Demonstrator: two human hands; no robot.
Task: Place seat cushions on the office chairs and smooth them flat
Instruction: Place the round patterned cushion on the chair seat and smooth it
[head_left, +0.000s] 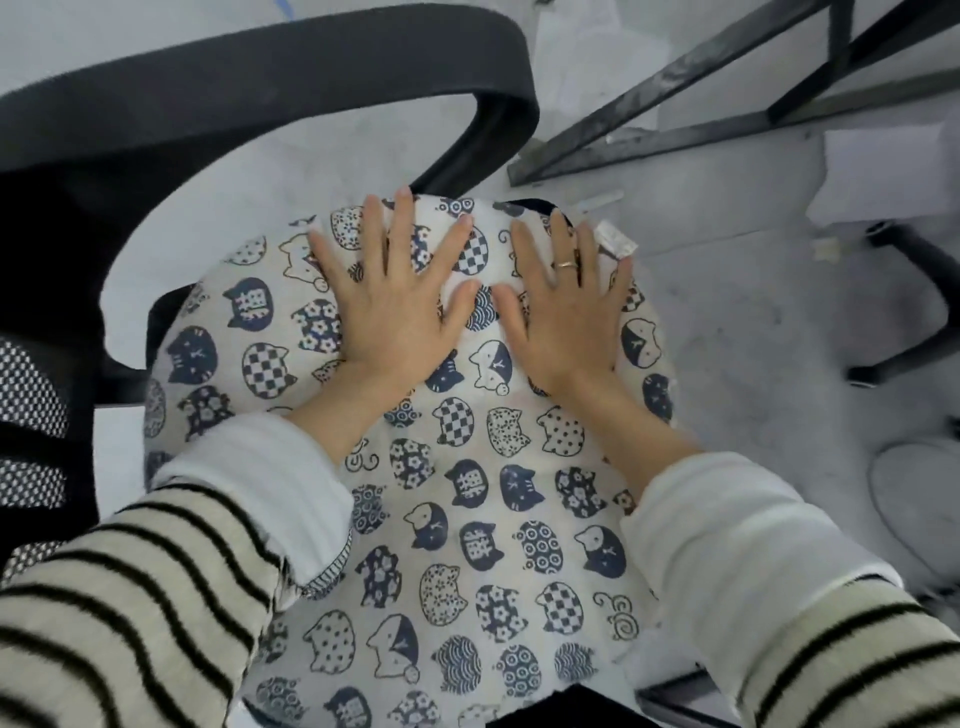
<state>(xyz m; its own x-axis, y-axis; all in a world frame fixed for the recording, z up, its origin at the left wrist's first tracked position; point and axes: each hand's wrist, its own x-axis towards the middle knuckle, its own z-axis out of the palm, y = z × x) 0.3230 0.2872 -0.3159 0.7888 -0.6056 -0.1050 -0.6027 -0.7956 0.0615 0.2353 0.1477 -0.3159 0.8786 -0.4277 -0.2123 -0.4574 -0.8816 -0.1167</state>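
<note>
A seat cushion (457, 499), white cloth printed with dark blue cat faces, is lying across the seat of a black office chair (171, 332) and covering almost all of it. Both of a person's hands are resting palm-down on the far part of the cushion, side by side with the thumbs nearly meeting. The left hand (392, 306) is spreading its fingers (402, 228) wide and straight, flat against the fabric and gripping nothing. The right hand (566, 317) is doing the same, fingers fanned out and pressing on the cloth, a ring (566, 264) showing on one of them. A small white label (615, 241) is sticking out at the cushion's far edge, just beside the right fingertips. White cuffs under black-striped cream sleeves (130, 597) are reaching in from the near edge. The chair's curved black armrest (270, 78) is arcing beyond the cushion. A dark metal frame (675, 98) and another chair's base leg (919, 312) are standing on the grey floor (753, 322).
</note>
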